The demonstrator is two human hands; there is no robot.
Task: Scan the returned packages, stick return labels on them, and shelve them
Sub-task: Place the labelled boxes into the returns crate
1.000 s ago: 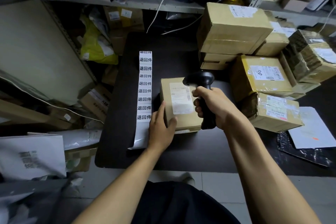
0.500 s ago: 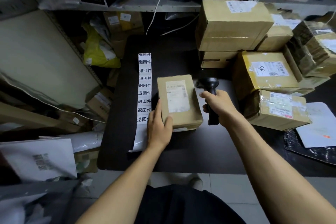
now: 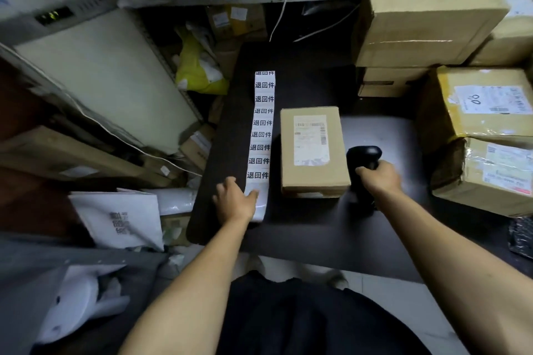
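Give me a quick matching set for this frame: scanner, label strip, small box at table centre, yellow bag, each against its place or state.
Things:
1. black scanner
2. return label strip
3. small box
4. yellow bag

Places or states:
A. lying flat on the dark table, no hand on it
B. off the table, on the left among the clutter
C. gripped by the right hand
D. near end under the left hand

Pairs: 1-C, 2-D, 3-A, 4-B
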